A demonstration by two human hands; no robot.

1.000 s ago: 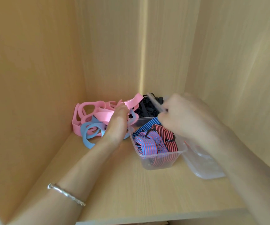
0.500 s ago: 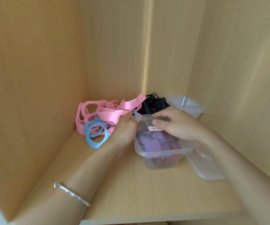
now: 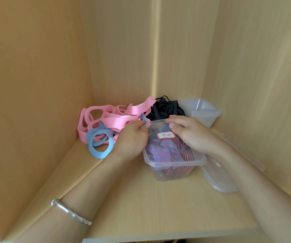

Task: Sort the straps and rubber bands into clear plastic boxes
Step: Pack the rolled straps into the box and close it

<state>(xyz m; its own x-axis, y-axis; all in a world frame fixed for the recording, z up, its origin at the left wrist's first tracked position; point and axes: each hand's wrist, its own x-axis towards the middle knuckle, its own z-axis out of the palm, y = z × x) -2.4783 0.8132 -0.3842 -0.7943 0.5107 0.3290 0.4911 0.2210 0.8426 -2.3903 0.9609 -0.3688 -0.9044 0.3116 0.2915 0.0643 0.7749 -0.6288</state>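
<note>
- A silver bracelet [image 3: 71,212] sits on the left wrist, nearest the camera, above the front of the wooden shelf [image 3: 141,207].
- Both forearms reach forward across the shelf toward its back corner.
- A clear box [image 3: 174,171] stands on the shelf just right of centre, filled with red-and-blue striped straps [image 3: 167,153].
- To its right, partly under the right forearm, lies another clear plastic piece [image 3: 220,179], low and flat on the shelf; whether it is a lid or a shallow box is hard to tell.
- A clear lid [image 3: 157,127] lies over the top of the box, with a small red-bordered label [image 3: 166,135] bearing handwriting too small to read.
- The left hand [image 3: 132,137] has its fingers curled at the lid's far left corner, gripping its edge.
- The right hand [image 3: 192,135] rests on the lid's right side, fingers curled over its far edge.
- Left of the box, blue rubber bands [image 3: 99,142] lie loose on the shelf, touching the left hand.
- Behind them a heap of pink rubber bands [image 3: 106,118] rests against the left wall.
- Black straps [image 3: 165,107] are piled just behind the box.
- A stack of empty clear boxes [image 3: 204,111] stands in the far right corner.
</note>
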